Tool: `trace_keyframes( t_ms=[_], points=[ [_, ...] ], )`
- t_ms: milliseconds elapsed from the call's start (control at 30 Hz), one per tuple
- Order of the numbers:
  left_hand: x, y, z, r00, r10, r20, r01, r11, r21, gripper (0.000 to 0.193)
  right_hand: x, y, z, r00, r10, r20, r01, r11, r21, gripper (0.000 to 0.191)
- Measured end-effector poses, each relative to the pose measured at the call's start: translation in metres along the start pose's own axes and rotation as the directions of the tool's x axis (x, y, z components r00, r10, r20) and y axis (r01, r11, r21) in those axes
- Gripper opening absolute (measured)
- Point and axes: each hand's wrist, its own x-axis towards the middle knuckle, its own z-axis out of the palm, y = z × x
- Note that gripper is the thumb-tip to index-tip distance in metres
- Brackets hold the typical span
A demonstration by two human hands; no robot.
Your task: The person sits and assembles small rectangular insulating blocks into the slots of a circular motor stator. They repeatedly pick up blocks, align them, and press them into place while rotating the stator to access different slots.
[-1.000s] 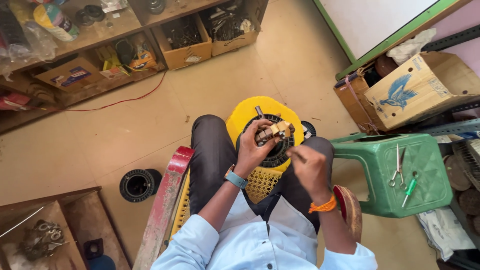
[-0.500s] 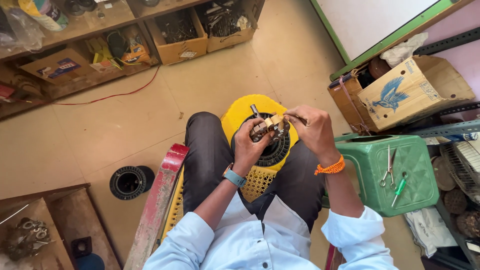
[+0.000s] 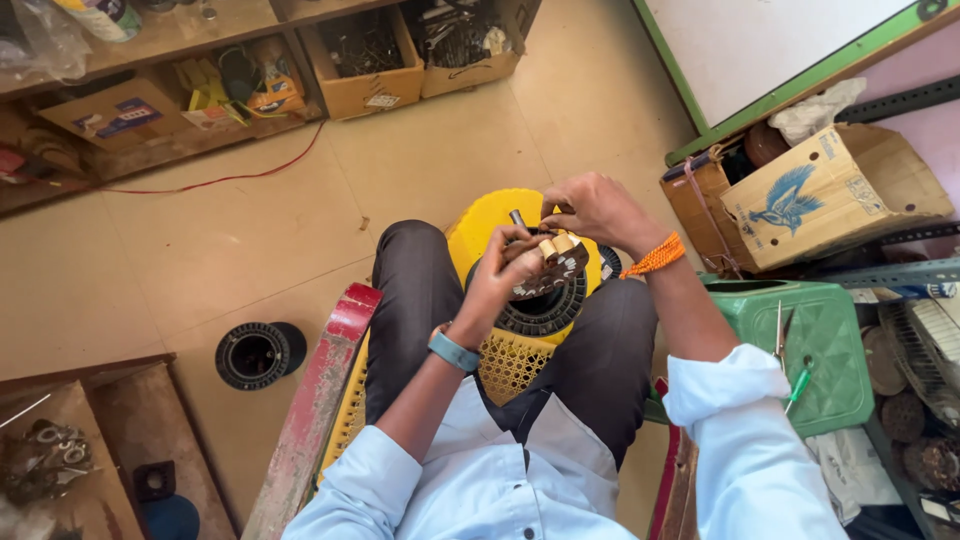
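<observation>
Sitting between the knees, over a yellow stool (image 3: pixel 480 225), is a small round motor part (image 3: pixel 548 268) with a dark toothed disc and pale coil bundles. A short dark shaft sticks up and away from the person; that is its long axis. Left hand (image 3: pixel 500 275) is clamped round the near side. Right hand (image 3: pixel 592 205) pinches at the top edge, fingertips closed on something too small to tell. Some coils sit in place; how much winding is left cannot be judged. A black ribbed ring (image 3: pixel 545 310) lies on the stool underneath. Green stool (image 3: pixel 830 340) to the right carries pliers (image 3: pixel 778 330) and a green-handled screwdriver (image 3: pixel 798 386). Black spool (image 3: pixel 255 353) on the floor, left.
</observation>
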Motion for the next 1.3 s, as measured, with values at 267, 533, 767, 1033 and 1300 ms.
trace_keyframes(
  t_ms=[267, 533, 767, 1033, 1300],
  points=[
    [0.014, -0.007, -0.015, 0.982, -0.185, 0.047, 0.189, 0.976, -0.110, 0.047, 0.011, -0.010, -0.012, 0.991, -0.082, 0.104, 0.068, 0.989, 0.130, 0.016],
    [0.011, -0.001, -0.015, 0.987, -0.144, 0.075, 0.149, 0.987, -0.065, 0.061, -0.004, -0.039, -0.036, 0.996, 0.056, 0.066, -0.052, 0.997, -0.061, 0.020],
    [0.013, 0.001, -0.018, 0.987, -0.133, 0.086, 0.131, 0.991, 0.036, 0.063, 0.004, -0.072, -0.016, 0.987, 0.158, 0.023, -0.154, 0.981, -0.117, 0.023],
    [0.014, -0.001, -0.023, 0.975, -0.087, 0.205, 0.075, 0.995, 0.062, 0.044, -0.053, -0.095, 0.005, 0.913, 0.251, -0.322, -0.227, 0.967, 0.111, 0.016],
    [0.014, -0.007, -0.025, 0.984, -0.048, 0.172, 0.022, 0.988, 0.151, 0.030, -0.098, -0.114, 0.056, 0.726, 0.540, -0.427, -0.333, 0.818, 0.469, 0.011]
  ],
)
